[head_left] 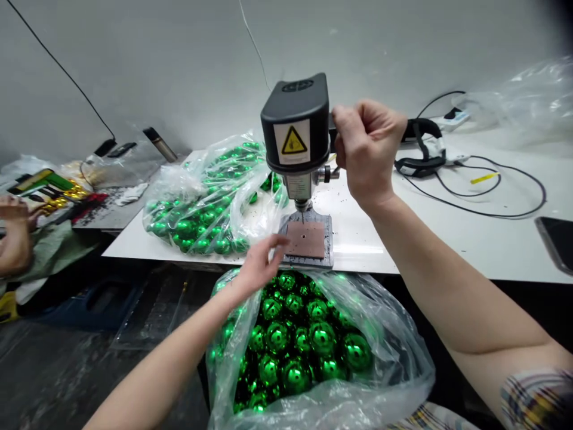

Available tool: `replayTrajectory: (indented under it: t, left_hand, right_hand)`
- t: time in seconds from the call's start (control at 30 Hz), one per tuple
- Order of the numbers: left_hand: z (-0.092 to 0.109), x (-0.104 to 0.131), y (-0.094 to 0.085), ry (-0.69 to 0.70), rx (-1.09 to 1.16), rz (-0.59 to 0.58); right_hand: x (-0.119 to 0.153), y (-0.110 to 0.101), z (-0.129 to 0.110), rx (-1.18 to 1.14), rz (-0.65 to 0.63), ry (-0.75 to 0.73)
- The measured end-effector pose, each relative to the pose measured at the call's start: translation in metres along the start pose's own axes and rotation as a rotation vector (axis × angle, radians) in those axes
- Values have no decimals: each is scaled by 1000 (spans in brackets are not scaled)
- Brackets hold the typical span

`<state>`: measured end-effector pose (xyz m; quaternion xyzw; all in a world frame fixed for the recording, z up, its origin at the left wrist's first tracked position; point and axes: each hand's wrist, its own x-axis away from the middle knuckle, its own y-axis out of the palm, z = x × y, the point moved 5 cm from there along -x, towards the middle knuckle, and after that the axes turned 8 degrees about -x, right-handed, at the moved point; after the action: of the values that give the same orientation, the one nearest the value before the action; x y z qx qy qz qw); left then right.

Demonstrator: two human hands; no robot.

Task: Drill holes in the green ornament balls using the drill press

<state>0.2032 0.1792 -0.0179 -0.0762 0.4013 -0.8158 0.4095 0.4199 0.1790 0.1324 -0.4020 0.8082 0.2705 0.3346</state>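
While right hand (pixel 371 146) grips black handle (pixel 332 128) at side of drill (pixel 295 116) in closed fist, left hand (pixel 262 263) hangs loosely open, fingertips by left edge of brown board (pixel 311 243); cannot tell whether touching. Board flat on metal base (pixel 330 230) under drill, small dark hole near its middle. Base near front edge of white table (pixel 367 248). Open clear bag (pixel 403 370) of shiny green balls (pixel 322 337) below edge. Second bag (pixel 179 185) of green balls on table, left of drill.

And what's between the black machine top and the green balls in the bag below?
In the head view: the metal chuck, then the brown pad on its gray base, on the white table.
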Motion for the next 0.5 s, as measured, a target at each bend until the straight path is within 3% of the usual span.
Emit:
replayTrajectory:
  t: [0.07,0.13,0.23,0.37,0.5]
  left_hand:
    - [-43,-49,-12,-113,-91,46]
    - [-87,-95,-16,-276,-280,-2]
    - [-131,-143,-16,-347,-366,-13]
    - [-161,-170,-14,-371,-364,27]
    - [-174,-182,-16,-408,-307,89]
  right_hand:
    - [2,-1,-2,-26,20,17]
    - [4,-1,-4,-57,38,34]
    - [6,-1,-7,-90,33,42]
    - [8,-1,-8,-102,1,56]
    - [10,-2,-10,-76,5,51]
